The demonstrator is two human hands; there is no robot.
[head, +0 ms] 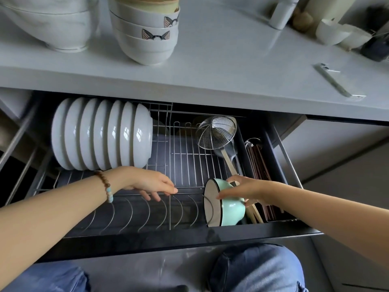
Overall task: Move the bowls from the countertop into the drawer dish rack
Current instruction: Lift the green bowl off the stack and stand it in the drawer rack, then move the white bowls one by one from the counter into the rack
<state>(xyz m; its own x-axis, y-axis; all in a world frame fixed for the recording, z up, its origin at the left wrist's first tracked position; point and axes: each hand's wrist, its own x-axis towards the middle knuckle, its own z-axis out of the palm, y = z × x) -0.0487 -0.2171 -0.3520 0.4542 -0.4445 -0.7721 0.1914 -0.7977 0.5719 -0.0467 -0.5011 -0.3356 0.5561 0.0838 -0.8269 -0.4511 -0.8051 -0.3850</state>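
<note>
A mint-green bowl with a white inside and dark rim stands on its edge at the right end of the wire dish rack in the open drawer. My right hand holds it, fingers curled over its top. My left hand rests on the rack's middle wire rail, fingers relaxed, holding nothing. A row of several white bowls stands on edge at the rack's back left. On the countertop stands a stack of white bowls with cat faces and a larger marbled bowl stack.
A wire skimmer and wooden utensils lie in the drawer's right part, beside a tray of dark chopsticks. A metal handle piece lies on the counter's right. Small cups and jars crowd the back right. My knees are below the drawer front.
</note>
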